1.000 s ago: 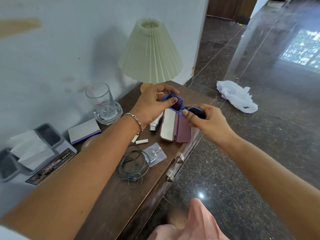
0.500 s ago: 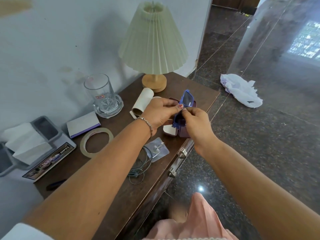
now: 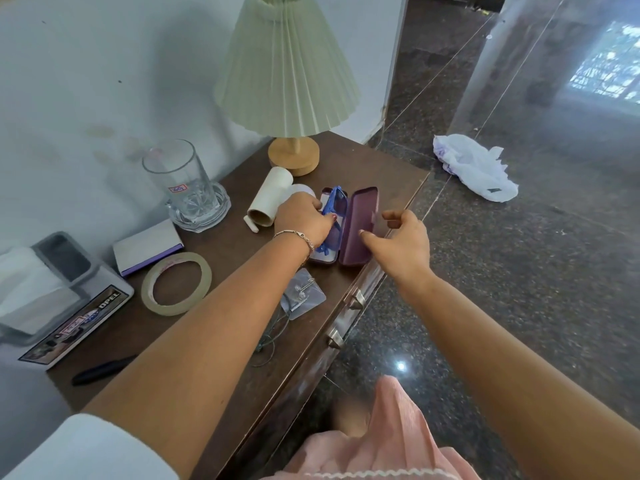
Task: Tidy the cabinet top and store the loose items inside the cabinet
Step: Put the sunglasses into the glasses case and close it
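Blue glasses (image 3: 334,206) sit in the open case (image 3: 323,259) on the cabinet top (image 3: 363,161); left hand (image 3: 303,220) pinches them into place; right hand (image 3: 403,244), fingers loosely curled, touches the lid (image 3: 360,220), apparently to close it.

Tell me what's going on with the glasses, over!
Left hand holds blue plastic glasses inside open purple hard case. Right hand by lid, holding nothing. Lid path clear.
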A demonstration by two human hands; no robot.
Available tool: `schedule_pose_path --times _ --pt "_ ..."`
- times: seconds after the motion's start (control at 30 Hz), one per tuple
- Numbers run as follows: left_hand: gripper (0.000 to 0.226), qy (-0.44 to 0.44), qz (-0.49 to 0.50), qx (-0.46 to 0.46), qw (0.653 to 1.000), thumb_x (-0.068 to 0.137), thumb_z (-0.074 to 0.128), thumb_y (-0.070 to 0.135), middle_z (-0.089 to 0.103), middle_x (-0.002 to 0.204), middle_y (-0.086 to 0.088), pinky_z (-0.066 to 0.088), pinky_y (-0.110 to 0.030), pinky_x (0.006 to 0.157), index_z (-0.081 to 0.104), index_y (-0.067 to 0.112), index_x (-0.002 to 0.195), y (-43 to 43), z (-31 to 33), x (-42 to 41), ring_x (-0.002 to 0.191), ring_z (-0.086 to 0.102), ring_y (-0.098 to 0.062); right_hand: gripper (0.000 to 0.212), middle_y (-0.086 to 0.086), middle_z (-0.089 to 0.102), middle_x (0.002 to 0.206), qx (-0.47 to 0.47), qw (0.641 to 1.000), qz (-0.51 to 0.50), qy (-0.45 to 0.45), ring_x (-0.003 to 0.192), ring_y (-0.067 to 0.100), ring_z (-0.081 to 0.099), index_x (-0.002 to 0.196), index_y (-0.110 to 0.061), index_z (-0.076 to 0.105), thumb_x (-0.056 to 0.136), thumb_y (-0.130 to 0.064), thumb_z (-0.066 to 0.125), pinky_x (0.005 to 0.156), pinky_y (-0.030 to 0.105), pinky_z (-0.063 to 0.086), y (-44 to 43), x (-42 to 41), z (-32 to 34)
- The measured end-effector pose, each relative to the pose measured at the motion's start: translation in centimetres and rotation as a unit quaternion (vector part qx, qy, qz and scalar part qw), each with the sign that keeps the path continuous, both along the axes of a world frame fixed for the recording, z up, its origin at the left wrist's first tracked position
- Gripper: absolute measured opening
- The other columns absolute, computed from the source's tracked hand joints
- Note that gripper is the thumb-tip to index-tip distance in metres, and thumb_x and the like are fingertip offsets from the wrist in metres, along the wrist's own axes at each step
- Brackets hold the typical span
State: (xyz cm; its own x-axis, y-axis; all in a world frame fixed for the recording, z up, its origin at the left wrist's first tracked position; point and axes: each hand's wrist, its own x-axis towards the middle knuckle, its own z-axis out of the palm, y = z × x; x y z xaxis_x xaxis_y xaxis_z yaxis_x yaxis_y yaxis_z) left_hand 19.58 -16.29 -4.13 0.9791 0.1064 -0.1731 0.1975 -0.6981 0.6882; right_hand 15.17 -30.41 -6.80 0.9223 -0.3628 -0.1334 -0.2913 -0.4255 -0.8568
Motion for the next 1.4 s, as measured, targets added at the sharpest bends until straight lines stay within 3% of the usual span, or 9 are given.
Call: schedule_pose_path --times 0.1,0.27,0.4,0.6,0.77,1.03,1.23,1.4 --pt "0.039 -0.008 0.012 0.012 1.0 0.087 0.066 0.023 0.068 0.118 -0.008 0.044 -0.03 0.098 0.061 0.011 0.124 -0.1 -0.6 0.2 0.115 0.06 -0.022 0.049 -0.003 0.059 0.11 0.013 1.0 0.007 0.003 0.099 0.013 0.058 0.119 -0.016 0.052 0.076 -0.025 0.075 0.086 0.033 0.052 0.3 0.0 -0.3" --pt "0.023 -0.045 0.007 0.039 0.998 0.084 0.068 0.014 0.071 0.105 -0.009 0.051 -0.031 0.091 0.066 0.012 0.106 -0.1 -0.8 0.2 0.102 0.065 -0.022 0.04 -0.013 0.059 0.093 0.035 0.999 0.005 0.005 0.092 0.014 0.061 0.113 -0.02 0.05 0.076 -0.014 0.064 0.084 0.04 0.054 0.3 0.2 -0.3" --pt "0.035 -0.031 0.015 0.0 0.999 0.078 0.076 0.019 0.072 0.104 -0.01 0.057 -0.042 0.083 0.063 0.011 0.109 -0.5 -0.9 0.3 0.094 0.069 -0.027 0.04 -0.009 0.061 0.089 0.039 0.999 0.004 -0.004 0.089 0.016 0.063 0.114 -0.022 0.052 0.076 -0.016 0.063 0.082 0.045 0.055 0.4 0.1 0.0" --pt "0.024 -0.023 0.041 -0.034 0.998 0.076 0.077 0.017 0.073 0.097 -0.01 0.059 -0.044 0.079 0.068 0.01 0.097 -0.2 -0.9 0.7 0.09 0.07 -0.027 0.038 -0.015 0.057 0.086 0.008 0.999 0.006 -0.037 0.08 0.005 0.058 0.115 -0.018 0.055 0.078 -0.015 0.064 0.081 0.032 0.053 -0.3 0.2 0.4" --pt "0.028 -0.015 0.03 -0.023 0.999 0.076 0.078 0.019 0.073 0.096 -0.01 0.059 -0.042 0.079 0.068 0.011 0.1 -0.2 -1.2 0.5 0.089 0.07 -0.025 0.038 -0.016 0.055 0.087 0.0 0.999 0.013 -0.044 0.082 0.005 0.057 0.116 -0.02 0.055 0.079 -0.016 0.064 0.082 0.032 0.053 -0.4 0.2 0.7" --pt "0.024 -0.079 -0.003 0.088 0.993 0.085 0.069 0.027 0.072 0.094 -0.006 0.053 -0.029 0.078 0.065 0.012 0.103 -0.1 -1.0 -0.4 0.089 0.068 -0.02 0.034 -0.018 0.057 0.083 0.01 0.999 0.005 -0.033 0.079 0.0 0.056 0.116 -0.022 0.059 0.083 -0.023 0.061 0.074 0.022 0.043 -0.2 0.1 0.7" --pt "0.024 -0.096 -0.011 0.093 0.991 0.087 0.067 0.025 0.073 0.095 -0.009 0.056 -0.038 0.084 0.068 0.01 0.105 1.5 -0.7 -0.9 0.086 0.069 -0.023 0.018 -0.014 0.065 0.078 0.035 0.999 0.0 -0.027 0.082 0.008 0.063 0.102 -0.033 0.062 0.087 -0.032 0.053 0.081 0.031 0.052 0.3 -0.1 1.0" --pt "0.024 -0.069 -0.03 0.079 0.994 0.087 0.066 0.024 0.074 0.097 -0.009 0.053 -0.034 0.088 0.071 0.01 0.107 1.6 -0.8 -0.9 0.09 0.069 -0.022 0.023 -0.015 0.066 0.072 0.052 0.998 -0.004 -0.023 0.075 0.008 0.065 0.106 -0.032 0.066 0.09 -0.035 0.05 0.079 0.039 0.057 0.7 -0.1 0.8"
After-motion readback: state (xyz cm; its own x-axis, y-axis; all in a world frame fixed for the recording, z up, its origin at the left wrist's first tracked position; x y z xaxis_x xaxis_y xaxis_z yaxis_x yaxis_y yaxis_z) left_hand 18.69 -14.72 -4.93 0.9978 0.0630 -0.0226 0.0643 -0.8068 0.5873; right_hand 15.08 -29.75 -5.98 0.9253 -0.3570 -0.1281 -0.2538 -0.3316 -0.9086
